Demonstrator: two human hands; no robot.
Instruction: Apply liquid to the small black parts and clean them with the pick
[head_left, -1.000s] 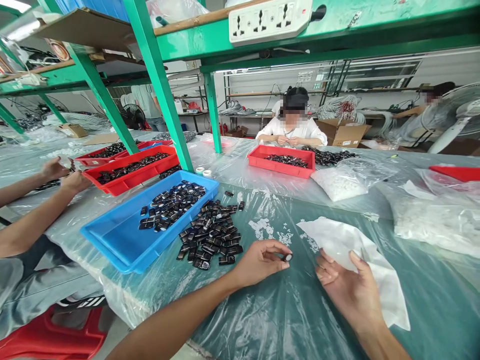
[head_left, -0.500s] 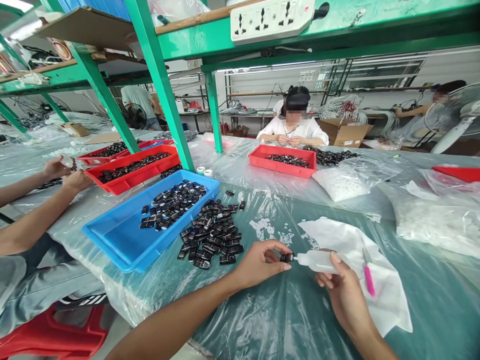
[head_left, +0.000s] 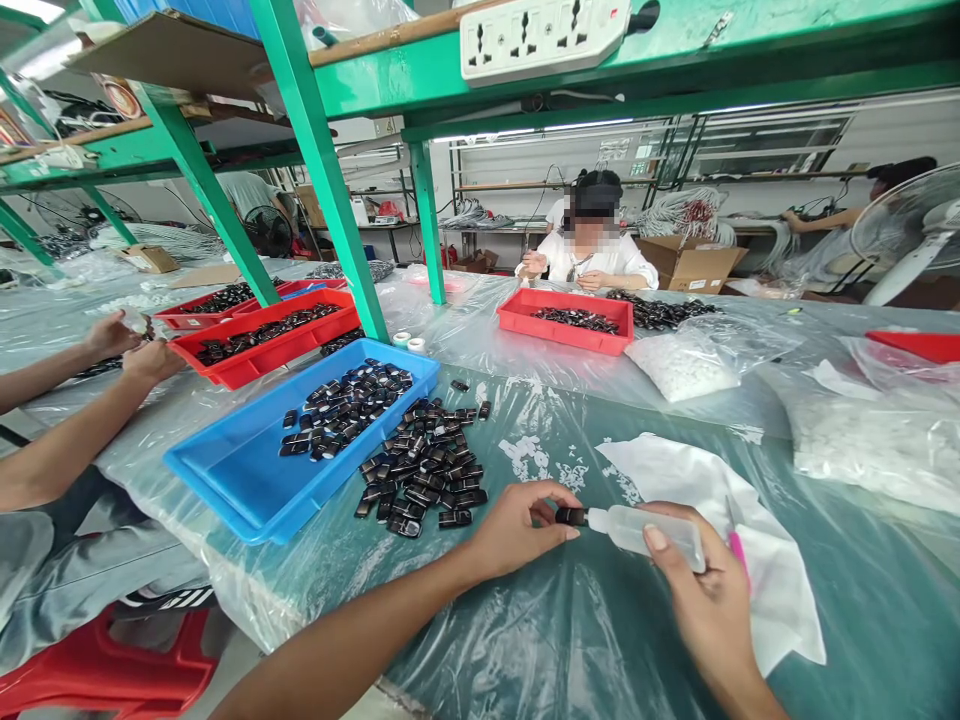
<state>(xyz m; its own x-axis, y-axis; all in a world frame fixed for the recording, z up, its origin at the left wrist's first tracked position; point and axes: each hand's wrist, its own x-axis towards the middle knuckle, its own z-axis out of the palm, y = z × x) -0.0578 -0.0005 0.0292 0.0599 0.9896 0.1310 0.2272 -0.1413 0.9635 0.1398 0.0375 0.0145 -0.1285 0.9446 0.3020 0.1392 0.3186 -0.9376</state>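
Observation:
My left hand (head_left: 521,528) pinches a small black part (head_left: 570,516) between thumb and fingers, just above the plastic-covered table. My right hand (head_left: 701,590) grips a small translucent squeeze bottle (head_left: 646,531) lying sideways, its nozzle touching the black part. A pile of similar black parts (head_left: 424,468) lies just left of my left hand. Beside it, a blue tray (head_left: 232,470) holds more of them. A white cloth (head_left: 697,485) lies under and behind my right hand, with a pink tool (head_left: 739,552) on it.
Red trays (head_left: 564,322) with black parts stand further back, and bags of white pieces (head_left: 679,365) lie at the right. A co-worker's arms (head_left: 75,400) reach in at the left; another person sits across the table. Green shelf posts (head_left: 322,170) rise behind the blue tray.
A second ago my right hand lay open on the cloth. It has since picked up the squeeze bottle and brought its nozzle to the black part in my left hand.

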